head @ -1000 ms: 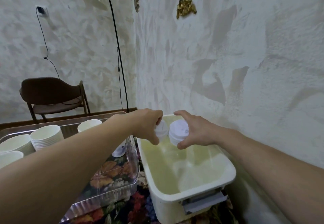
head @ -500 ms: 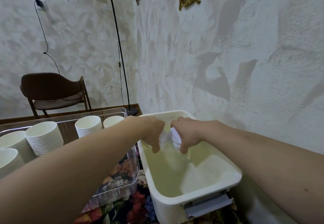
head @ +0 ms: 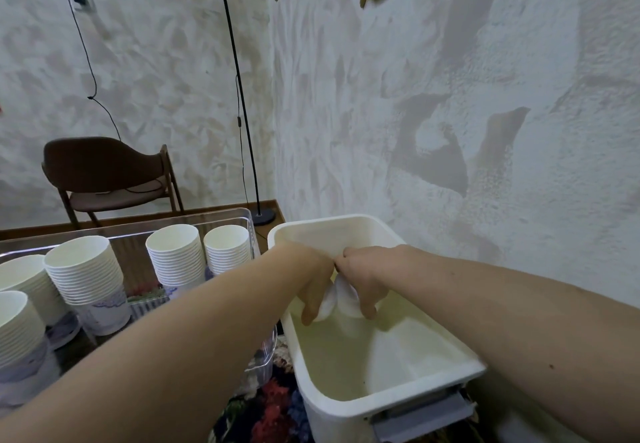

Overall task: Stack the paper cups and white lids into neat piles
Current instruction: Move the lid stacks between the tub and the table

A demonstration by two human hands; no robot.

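Gripping white lids [head: 337, 298] inside white bin [head: 408, 345]: left hand [head: 313, 281] and right hand [head: 363, 278], knuckles touching; cup stacks [head: 175, 255] left.

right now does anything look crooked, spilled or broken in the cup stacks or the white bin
Nothing looks spilled or broken. The cup stacks in the clear tray stand nested; the leftmost ones seem to lean, possibly only lens distortion. In the white bin, the left hand and right hand each grip white lids.
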